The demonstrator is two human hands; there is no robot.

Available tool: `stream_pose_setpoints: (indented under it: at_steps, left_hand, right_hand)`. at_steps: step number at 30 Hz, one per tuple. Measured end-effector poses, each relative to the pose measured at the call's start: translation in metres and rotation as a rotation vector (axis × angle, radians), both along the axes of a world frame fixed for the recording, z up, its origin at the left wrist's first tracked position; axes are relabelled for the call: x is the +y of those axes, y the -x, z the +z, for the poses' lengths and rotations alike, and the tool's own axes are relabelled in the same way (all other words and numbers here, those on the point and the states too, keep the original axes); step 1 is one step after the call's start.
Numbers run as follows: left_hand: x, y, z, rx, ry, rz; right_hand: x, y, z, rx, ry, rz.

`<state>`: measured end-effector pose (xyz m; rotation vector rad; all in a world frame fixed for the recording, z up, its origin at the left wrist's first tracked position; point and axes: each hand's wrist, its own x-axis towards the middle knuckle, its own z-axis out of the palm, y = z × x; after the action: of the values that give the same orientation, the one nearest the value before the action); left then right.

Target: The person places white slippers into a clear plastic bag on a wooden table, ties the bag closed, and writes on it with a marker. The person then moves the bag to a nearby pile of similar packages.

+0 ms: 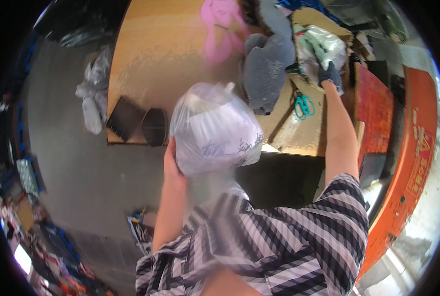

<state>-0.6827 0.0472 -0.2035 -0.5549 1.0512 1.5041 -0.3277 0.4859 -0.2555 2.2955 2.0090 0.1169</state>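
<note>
In front of my chest, a clear plastic bag (220, 130) is held up, knotted at the top. White stuff fills it, and dark handwriting shows through its side. My left hand (174, 159) is closed around the bag's lower left side, most of its fingers hidden behind the plastic. My right hand (330, 76), in a dark glove, reaches far right into an open cardboard box (314, 18). It touches a crumpled clear plastic bag (326, 44) with pale green contents; its fingers cannot be made out. Teal-handled scissors (304, 106) lie near my right forearm.
On the worn wooden table (151, 59) lie dark grey rounded pieces (267, 69), blurred pink pieces (225, 27) and two dark pieces (154, 127) at its near left corner. An orange metal beam (412, 163) curves along the right. Filled plastic bags (94, 93) rest beyond the table's left edge.
</note>
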Motion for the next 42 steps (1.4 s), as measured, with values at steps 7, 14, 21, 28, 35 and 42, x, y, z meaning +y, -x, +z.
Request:
stream_pose_setpoints:
  at_steps: [7, 14, 21, 28, 35, 42]
  left_hand:
    - [0.033, 0.057, -0.025, -0.057, -0.08, -0.192]
    - [0.032, 0.04, 0.041, 1.305, 0.14, -0.249]
    - [0.032, 0.007, 0.121, 2.149, -0.494, -1.013]
    - [-0.028, 0.011, 0.102, 1.766, -0.571, -1.199]
    - [-0.075, 0.054, 0.094, 1.778, -0.817, -1.324]
    - [-0.087, 0.053, 0.113, 1.583, -1.128, -1.612]
  right_hand:
    - [0.011, -0.001, 0.0, 0.121, 0.19, 0.041]
    - [-0.147, 0.03, 0.085, 1.355, 0.02, -0.025]
    - [-0.343, 0.135, 0.171, 1.075, 0.389, 0.698]
    - [-0.425, 0.194, 0.181, 1.904, 0.568, -0.041]
    - [-0.482, 0.237, 0.205, 0.978, 0.283, 0.893]
    - [-0.502, 0.211, 0.225, 0.79, 0.356, 1.139]
